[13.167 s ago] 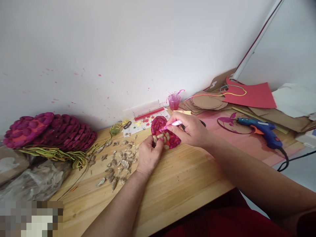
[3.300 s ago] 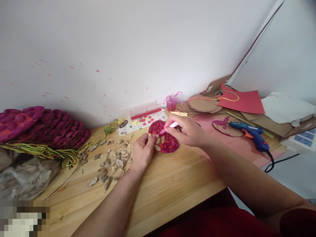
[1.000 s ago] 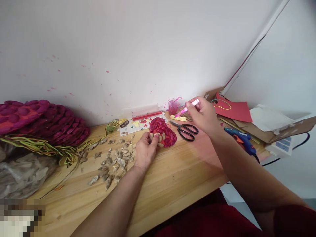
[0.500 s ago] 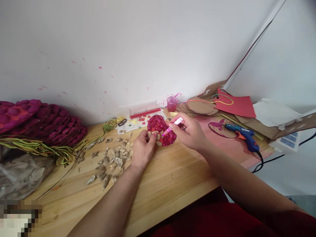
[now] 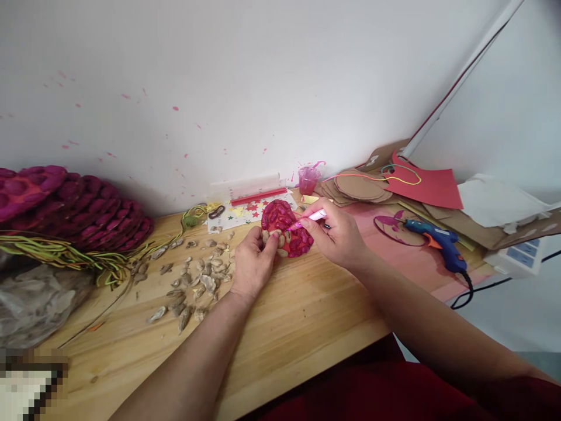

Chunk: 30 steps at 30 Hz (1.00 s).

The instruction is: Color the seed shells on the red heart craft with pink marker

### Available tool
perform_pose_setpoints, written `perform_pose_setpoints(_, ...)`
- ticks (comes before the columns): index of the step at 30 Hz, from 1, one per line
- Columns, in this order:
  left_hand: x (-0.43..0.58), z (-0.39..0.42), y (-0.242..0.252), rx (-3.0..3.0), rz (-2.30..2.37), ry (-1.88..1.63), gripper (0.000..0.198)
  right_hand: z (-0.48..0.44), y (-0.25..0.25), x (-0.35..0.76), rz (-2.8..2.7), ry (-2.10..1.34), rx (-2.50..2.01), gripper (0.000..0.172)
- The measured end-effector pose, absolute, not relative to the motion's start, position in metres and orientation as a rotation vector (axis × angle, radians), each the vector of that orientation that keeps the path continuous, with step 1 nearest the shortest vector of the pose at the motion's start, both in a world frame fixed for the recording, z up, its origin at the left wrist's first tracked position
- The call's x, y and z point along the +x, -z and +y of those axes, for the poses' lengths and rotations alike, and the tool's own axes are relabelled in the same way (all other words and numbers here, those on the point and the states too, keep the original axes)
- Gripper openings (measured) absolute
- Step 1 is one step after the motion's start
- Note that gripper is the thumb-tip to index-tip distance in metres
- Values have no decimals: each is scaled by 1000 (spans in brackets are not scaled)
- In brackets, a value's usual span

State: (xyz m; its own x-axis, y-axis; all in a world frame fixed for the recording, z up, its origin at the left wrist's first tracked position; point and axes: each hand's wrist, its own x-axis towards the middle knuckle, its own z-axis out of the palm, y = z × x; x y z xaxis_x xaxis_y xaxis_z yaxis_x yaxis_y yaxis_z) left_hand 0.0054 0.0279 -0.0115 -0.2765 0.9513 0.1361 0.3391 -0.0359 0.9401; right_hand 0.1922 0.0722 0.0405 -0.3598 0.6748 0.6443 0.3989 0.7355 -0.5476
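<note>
My left hand (image 5: 252,264) pinches the near edge of a round disc covered in shells (image 5: 286,229), most of them painted magenta and a few at the lower left still bare. My right hand (image 5: 337,237) grips a small pink-and-white paintbrush (image 5: 312,218) like a pen, its magenta tip touching the middle of the disc. The disc is tilted up off the wooden table (image 5: 307,327). A small cup of pink paint (image 5: 309,180) stands by the wall behind the disc.
Loose bare shells (image 5: 197,280) lie left of my left hand. Stacked magenta discs (image 5: 74,204) and green-yellow cords (image 5: 65,254) fill the far left. A star sheet (image 5: 245,213) lies behind. Cardboard rounds (image 5: 357,187), red paper (image 5: 427,181) and a blue glue gun (image 5: 433,242) lie right.
My right hand went with the brush to the paint cup at the back, then came back down to the disc, where the tip now touches. My left hand kept hold of the disc.
</note>
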Motion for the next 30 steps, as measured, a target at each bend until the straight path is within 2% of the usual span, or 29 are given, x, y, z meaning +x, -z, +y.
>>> perform_pose_setpoints(13, 5, 27, 12, 1397, 1650, -1314, 28, 68, -39, 194, -1999, -450, -788, 8)
perform_pose_setpoints(20, 9, 25, 9, 1451, 1672, -1326, 24, 72, -39, 196, -1951, -355, -819, 8)
perform_pose_setpoints(30, 10, 26, 10, 1454, 1658, -1337, 24, 71, -41, 196, -1988, -389, -796, 8)
